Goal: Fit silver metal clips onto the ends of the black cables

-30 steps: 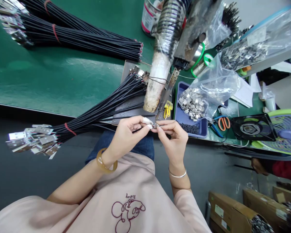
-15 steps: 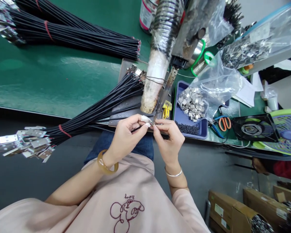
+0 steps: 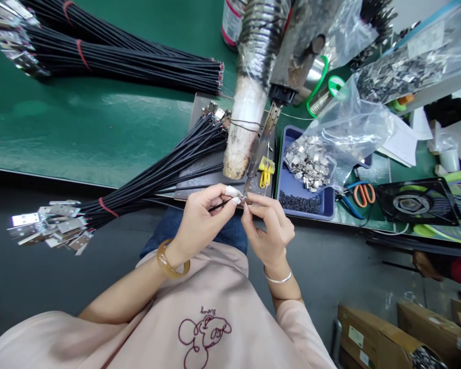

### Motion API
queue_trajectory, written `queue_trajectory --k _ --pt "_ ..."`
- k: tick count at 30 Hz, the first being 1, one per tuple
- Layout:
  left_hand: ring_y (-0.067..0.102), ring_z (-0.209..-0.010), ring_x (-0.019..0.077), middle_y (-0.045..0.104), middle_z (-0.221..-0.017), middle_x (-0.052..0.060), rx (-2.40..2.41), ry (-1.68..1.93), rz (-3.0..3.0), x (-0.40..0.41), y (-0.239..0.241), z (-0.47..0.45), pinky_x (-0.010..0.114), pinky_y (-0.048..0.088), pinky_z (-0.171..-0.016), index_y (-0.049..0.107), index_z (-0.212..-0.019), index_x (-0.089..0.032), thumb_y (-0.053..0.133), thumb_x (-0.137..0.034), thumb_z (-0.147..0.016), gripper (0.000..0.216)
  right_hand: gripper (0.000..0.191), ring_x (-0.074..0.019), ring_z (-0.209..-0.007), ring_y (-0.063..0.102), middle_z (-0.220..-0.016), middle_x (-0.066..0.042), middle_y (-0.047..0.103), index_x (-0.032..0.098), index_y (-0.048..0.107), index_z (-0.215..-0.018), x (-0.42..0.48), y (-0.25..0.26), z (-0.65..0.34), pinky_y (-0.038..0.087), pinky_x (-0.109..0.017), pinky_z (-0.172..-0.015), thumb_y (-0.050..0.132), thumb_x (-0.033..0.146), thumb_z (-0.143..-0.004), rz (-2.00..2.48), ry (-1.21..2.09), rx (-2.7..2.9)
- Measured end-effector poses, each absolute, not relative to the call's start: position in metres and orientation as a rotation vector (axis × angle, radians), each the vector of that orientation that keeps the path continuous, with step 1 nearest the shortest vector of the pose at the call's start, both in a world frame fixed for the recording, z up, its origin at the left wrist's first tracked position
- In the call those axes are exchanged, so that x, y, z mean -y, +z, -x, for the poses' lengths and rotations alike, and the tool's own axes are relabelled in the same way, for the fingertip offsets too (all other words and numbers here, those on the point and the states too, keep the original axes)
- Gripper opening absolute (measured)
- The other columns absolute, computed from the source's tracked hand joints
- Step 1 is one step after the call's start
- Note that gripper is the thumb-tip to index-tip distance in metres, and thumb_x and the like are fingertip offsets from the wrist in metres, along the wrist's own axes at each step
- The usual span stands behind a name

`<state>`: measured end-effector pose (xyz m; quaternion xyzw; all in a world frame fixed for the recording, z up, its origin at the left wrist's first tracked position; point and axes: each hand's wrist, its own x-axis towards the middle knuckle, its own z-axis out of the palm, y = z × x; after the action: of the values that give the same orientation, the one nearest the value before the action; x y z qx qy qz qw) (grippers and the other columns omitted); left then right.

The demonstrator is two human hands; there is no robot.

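Observation:
My left hand (image 3: 205,215) pinches the end of a black cable (image 3: 218,206) between thumb and a white-wrapped finger. My right hand (image 3: 269,220) is closed at the fingertips on a tiny metal piece against that cable end; its exact shape is too small to make out. Both hands meet just below the tip of the soldering iron (image 3: 267,133), beside a white-wrapped fume hose (image 3: 243,133). Left of them lies a bundle of black cables (image 3: 149,179) with metal USB plugs (image 3: 56,225) hanging past the table edge.
A blue tray (image 3: 286,179) at right holds metal shells (image 3: 309,161) and small black parts. Near it lie orange-handled pliers (image 3: 363,195), a fan (image 3: 415,205) and solder spools (image 3: 322,100). More cable bundles (image 3: 126,64) lie at back left. A yellow clip (image 3: 266,173) sits by the iron.
The view has shifted slightly, so most things sit a little differently in it. Both hands keep their pinch at the cable end, with the right fingers slightly more curled.

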<state>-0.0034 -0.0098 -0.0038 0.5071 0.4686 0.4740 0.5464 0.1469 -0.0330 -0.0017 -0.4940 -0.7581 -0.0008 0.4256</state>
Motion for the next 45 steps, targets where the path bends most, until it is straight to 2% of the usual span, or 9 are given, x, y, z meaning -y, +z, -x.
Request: queue_trajectory --k 9,14,18,25,30,37,40,42,45 --pt "0.060 -0.060 0.0104 0.069 -0.069 0.002 -1.111 1.072 -1.259 0.009 -0.003 0.008 0.019 0.046 -0.055 0.070 -0.078 -0.012 0.064 -0.018 -0.084 0.010 0.012 -0.0168 -0.090 0.076 -0.098 -0.004 0.077 0.024 0.062 -0.093 0.035 0.000 -0.150 0.063 -0.032 -0.076 0.064 0.012 -0.091 1.249 0.210 1.757" --pt "0.051 -0.057 0.0096 0.062 -0.066 0.000 -1.028 1.057 -1.692 0.006 0.002 0.017 0.022 0.041 -0.055 0.072 -0.081 -0.012 0.063 -0.014 -0.089 0.013 0.008 -0.0063 -0.050 0.058 -0.082 0.003 0.072 0.024 0.052 -0.094 0.033 0.003 -0.157 0.047 -0.021 -0.048 0.057 0.026 -0.099 1.425 0.635 1.500" --pt "0.060 -0.069 0.0133 0.069 -0.076 0.004 -0.965 1.134 -2.142 0.010 0.005 0.019 0.025 0.046 -0.067 0.071 -0.085 -0.012 0.058 -0.009 -0.094 0.016 0.015 -0.0048 -0.047 0.051 -0.068 0.008 0.061 0.025 0.049 -0.092 0.029 0.005 -0.164 0.043 -0.019 -0.048 0.058 0.034 -0.099 1.384 0.979 1.420" --pt "0.046 -0.050 0.0073 0.056 -0.062 -0.003 -0.939 0.974 -1.682 0.013 0.006 0.021 0.020 0.037 -0.051 0.061 -0.077 -0.015 0.058 -0.011 -0.084 0.008 0.011 -0.0089 -0.067 0.071 -0.092 0.002 0.069 0.024 0.056 -0.093 0.033 -0.001 -0.160 0.059 -0.023 -0.065 0.065 0.030 -0.095 1.280 0.987 1.391" --pt "0.046 -0.049 0.0064 0.056 -0.055 -0.003 -0.766 0.709 -1.085 0.003 0.007 0.032 0.017 0.034 -0.048 0.058 -0.070 -0.016 0.063 -0.018 -0.078 0.010 0.010 -0.0151 -0.084 0.075 -0.091 0.001 0.073 0.026 0.057 -0.099 0.039 -0.017 -0.153 0.063 -0.031 -0.074 0.063 0.019 -0.095 1.075 0.708 1.512" --pt "0.041 -0.048 0.0069 0.051 -0.055 -0.004 -0.866 0.797 -1.109 0.005 0.004 0.023 0.020 0.031 -0.047 0.066 -0.073 -0.014 0.068 -0.028 -0.081 0.016 0.015 -0.0177 -0.088 0.077 -0.091 0.000 0.075 0.026 0.056 -0.103 0.037 -0.029 -0.158 0.063 -0.040 -0.086 0.061 0.015 -0.094 1.078 0.386 1.659" --pt "0.043 -0.052 0.0081 0.053 -0.058 -0.003 -0.936 0.891 -1.207 0.008 0.000 0.018 0.021 0.036 -0.050 0.067 -0.073 -0.014 0.064 -0.025 -0.082 0.015 0.007 -0.0121 -0.059 0.069 -0.073 0.006 0.067 0.025 0.054 -0.102 0.043 -0.021 -0.164 0.060 -0.030 -0.067 0.058 0.024 -0.097 1.295 0.286 1.480" --pt "0.046 -0.055 0.0088 0.056 -0.060 -0.002 -1.001 0.947 -1.278 0.010 -0.003 0.016 0.022 0.038 -0.053 0.067 -0.073 -0.014 0.064 -0.023 -0.083 0.014 0.005 -0.0085 -0.044 0.053 -0.064 0.008 0.056 0.025 0.054 -0.098 0.049 -0.011 -0.166 0.045 -0.023 -0.047 0.057 0.029 -0.098 1.418 0.227 1.379" --pt "0.044 -0.055 0.0085 0.055 -0.062 -0.002 -1.085 1.020 -1.490 0.013 -0.007 0.012 0.022 0.036 -0.053 0.067 -0.074 -0.014 0.062 -0.018 -0.085 0.012 0.013 -0.0068 -0.045 0.044 -0.060 0.007 0.049 0.023 0.059 -0.086 0.055 0.004 -0.162 0.035 -0.023 -0.046 0.058 0.030 -0.097 1.569 0.273 1.550"
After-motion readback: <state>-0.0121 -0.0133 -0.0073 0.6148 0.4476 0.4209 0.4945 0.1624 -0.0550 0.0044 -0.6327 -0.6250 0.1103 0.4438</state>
